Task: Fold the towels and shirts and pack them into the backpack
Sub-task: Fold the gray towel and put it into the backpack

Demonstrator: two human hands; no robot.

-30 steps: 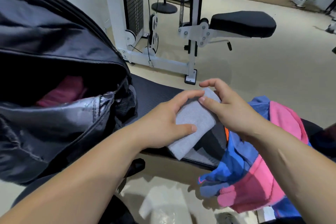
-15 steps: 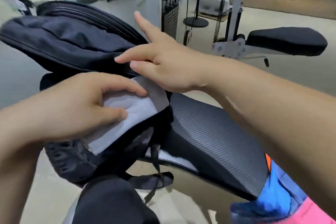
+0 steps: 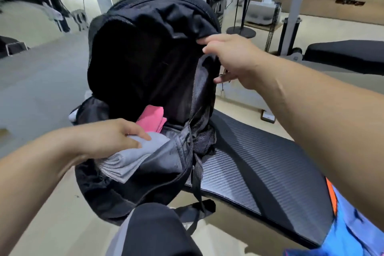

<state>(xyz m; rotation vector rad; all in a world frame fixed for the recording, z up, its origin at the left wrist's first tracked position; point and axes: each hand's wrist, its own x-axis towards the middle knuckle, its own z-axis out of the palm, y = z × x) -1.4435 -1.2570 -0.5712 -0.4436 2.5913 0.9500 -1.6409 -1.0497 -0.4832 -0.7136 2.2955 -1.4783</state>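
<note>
Gym floor, black ribbed padded worktop; black nylon backpack upright at its left end. Right hand pinches the top flap, holding the mouth open. Left hand grips folded grey towel at the opening's front lip, beside folded pink cloth inside.

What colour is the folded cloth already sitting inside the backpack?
Pink; the folded pink cloth lies in the black fabric backpack, clearest in the head view.
</note>
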